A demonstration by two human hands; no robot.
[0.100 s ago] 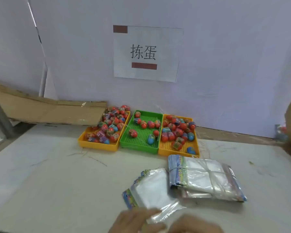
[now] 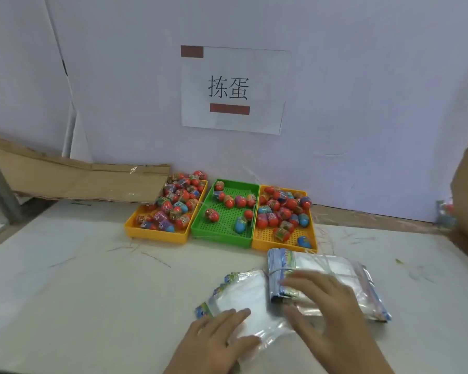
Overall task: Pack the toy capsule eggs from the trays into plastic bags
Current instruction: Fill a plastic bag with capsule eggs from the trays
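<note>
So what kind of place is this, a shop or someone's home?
More likely a small packing or sorting workstation. Three plastic trays of toy capsule eggs line the wall, a banded stack of plastic bags waits on the scuffed table, and a printed paper sign labels the spot.

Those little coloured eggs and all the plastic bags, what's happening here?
A person is getting ready to bag toy eggs. Three trays sit against the wall: a yellow tray heaped with eggs, a green tray with only a few, and another yellow tray about half full. Nearer the person, the left hand rests on a loose pile of bags, while the right hand reaches over a bundled stack of bags. No egg is in a bag yet.
</note>
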